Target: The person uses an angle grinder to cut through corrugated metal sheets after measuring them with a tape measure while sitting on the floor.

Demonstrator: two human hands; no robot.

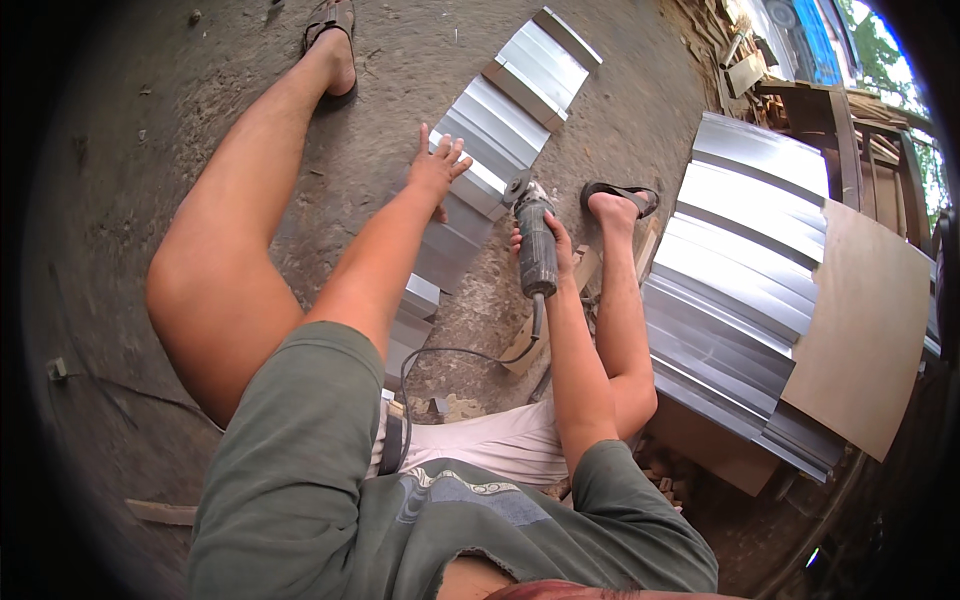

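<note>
- Olive shirt (290, 450) closest of all, and pale trousers (500, 440) just beyond it, with a dark cord (450, 349) looping across them and up to the tail of the grinder.
- Out front, the grinder (538, 258) sits in the air between the knees, right of the metal strip; its long axis runs almost straight away from the body, tail nearest, head leaning a touch left.
- Right hand (556, 243) wraps the grinder's body, fingers closed round the casing, a firm-looking hold.
- Disc (516, 187) at the far end, right by the strip's right edge; whether they touch, I can't tell.
- Ribbed metal strip (490, 130) on the ground, long axis slanting from near left to far right, ribs crossing its width.
- Left hand (437, 170) is over the strip's left edge, wide open, fingers fanned toward the metal, gripping nothing; whether it presses or hovers, I can't tell.
- Away to the right, shiny ribbed sheets (740, 230) lie with a tan board (860, 320) overlapping them.
- Farther off, a heap of wood scraps (703, 40).
</note>
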